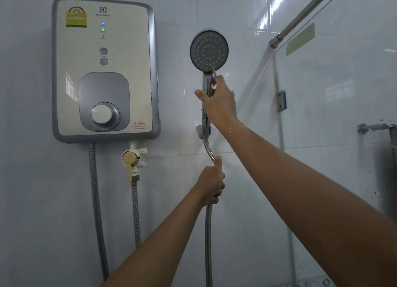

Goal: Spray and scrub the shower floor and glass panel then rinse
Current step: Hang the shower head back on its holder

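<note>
Chrome shower handle [205, 81] in right hand [219, 102], ribbed metal hose [208, 233] in left hand [211, 183]

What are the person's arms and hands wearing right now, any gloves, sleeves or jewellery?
Nothing is worn that shows. The left hand and right hand are bare, with no gloves or rings visible. The left forearm and right forearm are uncovered to the frame edge: no sleeve, watch or band. Small wet glints sit on the right forearm.
</note>
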The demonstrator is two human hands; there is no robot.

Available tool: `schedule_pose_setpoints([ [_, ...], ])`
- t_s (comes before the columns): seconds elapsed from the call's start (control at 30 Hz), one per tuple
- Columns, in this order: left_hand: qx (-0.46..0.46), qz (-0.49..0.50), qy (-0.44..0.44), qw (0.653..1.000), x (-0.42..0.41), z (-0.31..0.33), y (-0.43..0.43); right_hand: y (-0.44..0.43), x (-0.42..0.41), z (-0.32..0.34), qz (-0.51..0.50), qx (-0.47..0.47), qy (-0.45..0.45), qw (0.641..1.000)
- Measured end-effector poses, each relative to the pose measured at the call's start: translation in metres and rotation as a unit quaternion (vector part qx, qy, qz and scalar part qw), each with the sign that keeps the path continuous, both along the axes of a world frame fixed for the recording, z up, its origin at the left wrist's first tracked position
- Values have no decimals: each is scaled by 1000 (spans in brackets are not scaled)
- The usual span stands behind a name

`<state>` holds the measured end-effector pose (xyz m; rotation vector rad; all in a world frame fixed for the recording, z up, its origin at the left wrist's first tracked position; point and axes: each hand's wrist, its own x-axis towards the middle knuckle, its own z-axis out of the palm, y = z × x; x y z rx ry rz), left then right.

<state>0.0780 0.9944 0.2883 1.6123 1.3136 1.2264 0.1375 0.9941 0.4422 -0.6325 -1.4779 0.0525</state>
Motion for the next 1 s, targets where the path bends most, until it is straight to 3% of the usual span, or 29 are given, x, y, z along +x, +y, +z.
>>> schedule_pose_setpoints([
  [0.37, 32, 18, -13, 999, -2, -13, 3, -5, 0, -8, 34, -42, 19, 998],
  [0.53, 71, 44, 116, 990, -29, -38, -4, -12, -2, -38, 65, -67, 60, 994],
  [0.7, 142, 117, 271, 945, -73, -89, -37, -34, -19, -122, 88, -49, 75, 992],
  [0.83, 236, 158, 280, 917, -123, -165, -83, -57, -29, -213, 113, -74, 48, 990],
  [1.0, 206, 159, 284, 923, -190, -298, -153, -97, -63, -367, 155, -182, 4, 971],
])
